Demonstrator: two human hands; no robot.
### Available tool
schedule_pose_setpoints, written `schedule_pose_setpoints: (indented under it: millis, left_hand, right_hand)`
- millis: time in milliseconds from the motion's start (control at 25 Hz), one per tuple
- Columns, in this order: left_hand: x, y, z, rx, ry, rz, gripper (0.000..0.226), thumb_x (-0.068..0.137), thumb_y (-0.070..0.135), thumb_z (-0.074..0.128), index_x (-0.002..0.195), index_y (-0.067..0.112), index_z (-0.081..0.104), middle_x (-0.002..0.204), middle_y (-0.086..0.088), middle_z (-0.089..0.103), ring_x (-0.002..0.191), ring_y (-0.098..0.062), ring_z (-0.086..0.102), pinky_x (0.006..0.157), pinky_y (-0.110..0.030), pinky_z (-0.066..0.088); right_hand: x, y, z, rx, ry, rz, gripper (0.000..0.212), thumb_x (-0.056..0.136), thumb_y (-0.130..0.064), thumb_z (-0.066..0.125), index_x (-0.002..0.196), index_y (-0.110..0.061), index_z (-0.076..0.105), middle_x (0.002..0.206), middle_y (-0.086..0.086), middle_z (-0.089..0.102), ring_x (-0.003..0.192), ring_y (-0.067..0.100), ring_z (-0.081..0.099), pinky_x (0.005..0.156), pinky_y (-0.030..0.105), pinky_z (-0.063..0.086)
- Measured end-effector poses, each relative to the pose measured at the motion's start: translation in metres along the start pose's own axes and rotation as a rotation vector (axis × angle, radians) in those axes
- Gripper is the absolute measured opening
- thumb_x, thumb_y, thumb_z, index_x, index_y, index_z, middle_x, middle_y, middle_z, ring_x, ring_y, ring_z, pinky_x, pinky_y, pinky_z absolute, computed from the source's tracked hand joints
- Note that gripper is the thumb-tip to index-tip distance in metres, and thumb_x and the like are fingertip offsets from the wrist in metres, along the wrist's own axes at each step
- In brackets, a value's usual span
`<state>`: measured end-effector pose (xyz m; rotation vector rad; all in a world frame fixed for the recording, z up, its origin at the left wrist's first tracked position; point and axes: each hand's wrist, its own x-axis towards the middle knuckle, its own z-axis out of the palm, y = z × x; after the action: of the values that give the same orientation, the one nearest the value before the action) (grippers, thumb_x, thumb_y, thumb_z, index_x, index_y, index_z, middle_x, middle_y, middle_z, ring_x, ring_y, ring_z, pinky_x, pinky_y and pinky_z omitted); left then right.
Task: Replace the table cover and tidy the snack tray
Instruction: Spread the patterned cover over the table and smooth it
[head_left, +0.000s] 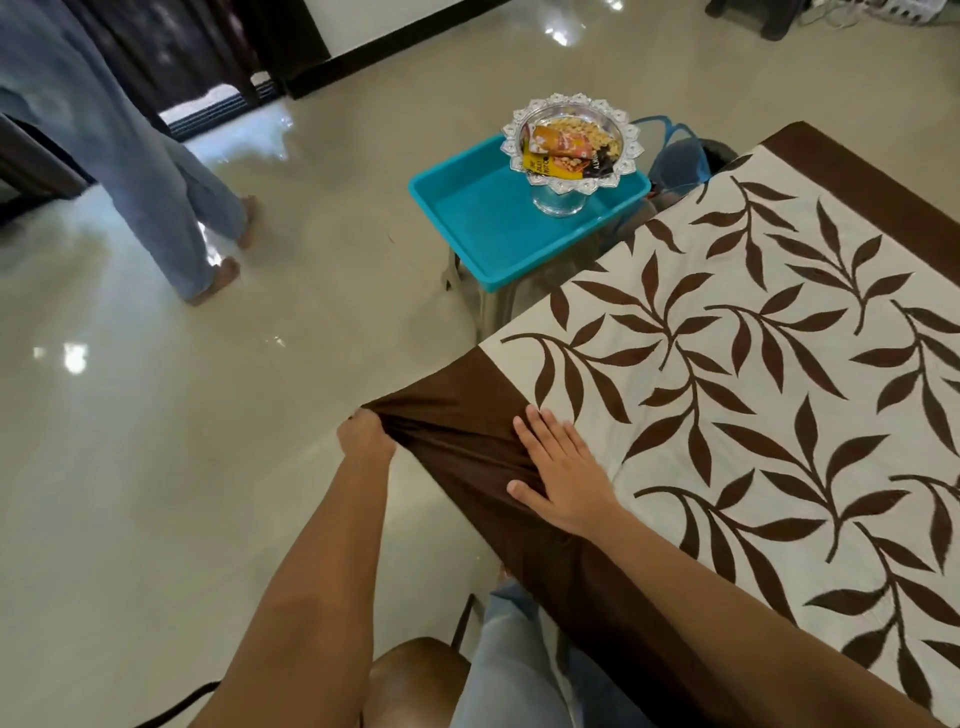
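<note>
Your left hand (366, 434), fingers apparently curled, grips the brown corner of the table cover (727, 338) just left of your right hand (563, 478), pressed flat with fingers straight; the snack tray (635, 150) stands well beyond.

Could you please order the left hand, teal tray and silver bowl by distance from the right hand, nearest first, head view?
1. left hand, just left, gripping the table cover.
2. teal tray, farther ahead.
3. silver bowl, in the tray's far end.
</note>
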<state>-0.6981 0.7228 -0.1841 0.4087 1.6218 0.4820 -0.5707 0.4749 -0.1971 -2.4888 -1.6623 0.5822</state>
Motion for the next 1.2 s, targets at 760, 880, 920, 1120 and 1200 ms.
schedule_pose_setpoints:
  millis: [760, 880, 920, 1120, 1200]
  left_hand:
    - [-0.027, -0.065, 0.085, 1.545, -0.168, 1.221, 0.063, 0.097, 0.057, 0.020, 0.153, 0.027, 0.014, 0.161, -0.005, 0.012, 0.148, -0.029, 0.008, 0.116, -0.052, -0.008]
    - [-0.038, -0.064, 0.102, 1.528, -0.182, 1.243, 0.067, 0.096, 0.058, 0.019, 0.153, 0.023, 0.012, 0.161, -0.009, 0.011, 0.149, -0.030, 0.006, 0.117, -0.051, -0.007]
    - [-0.043, -0.065, 0.110, 1.532, -0.238, 1.264, 0.068, 0.096, 0.059, 0.019, 0.153, 0.024, 0.010, 0.161, -0.008, 0.009, 0.149, -0.029, 0.004, 0.118, -0.049, -0.005]
    - [-0.055, -0.073, 0.158, 1.670, -0.364, 1.332, 0.071, 0.091, 0.068, 0.014, 0.152, 0.035, -0.004, 0.162, -0.004, -0.006, 0.148, -0.030, -0.006, 0.116, -0.052, -0.009]
    - [-0.049, -0.072, 0.163, 1.693, -0.304, 1.303, 0.072, 0.090, 0.070, 0.011, 0.151, 0.038, -0.008, 0.162, -0.004, -0.008, 0.148, -0.031, -0.007, 0.116, -0.053, -0.008]
  right_hand:
    - [-0.035, 0.031, 0.007, 0.009, 0.181, 0.311, 0.087, 0.089, -0.073, 0.027, 0.154, -0.022, -0.001, 0.162, 0.000, -0.005, 0.149, 0.017, -0.007, 0.121, 0.041, -0.001]
    - [-0.053, 0.050, 0.005, 0.063, 0.247, 0.324, 0.076, 0.095, -0.062, 0.029, 0.154, -0.023, 0.002, 0.162, -0.001, -0.004, 0.149, 0.015, -0.006, 0.122, 0.039, 0.006]
    - [-0.053, 0.062, -0.001, 0.085, 0.299, 0.375, 0.072, 0.096, -0.056, 0.029, 0.154, -0.022, 0.004, 0.162, 0.001, -0.003, 0.150, 0.017, -0.004, 0.121, 0.041, 0.008]
    - [-0.070, 0.145, -0.034, 0.085, 0.384, 0.842, 0.073, 0.092, -0.057, 0.014, 0.154, -0.019, 0.004, 0.161, 0.014, 0.000, 0.149, 0.033, 0.002, 0.119, 0.055, 0.012]
    - [-0.077, 0.162, -0.034, 0.074, 0.302, 0.896, 0.081, 0.086, -0.067, 0.007, 0.153, -0.024, -0.003, 0.161, 0.015, -0.003, 0.148, 0.034, -0.001, 0.120, 0.053, 0.004]
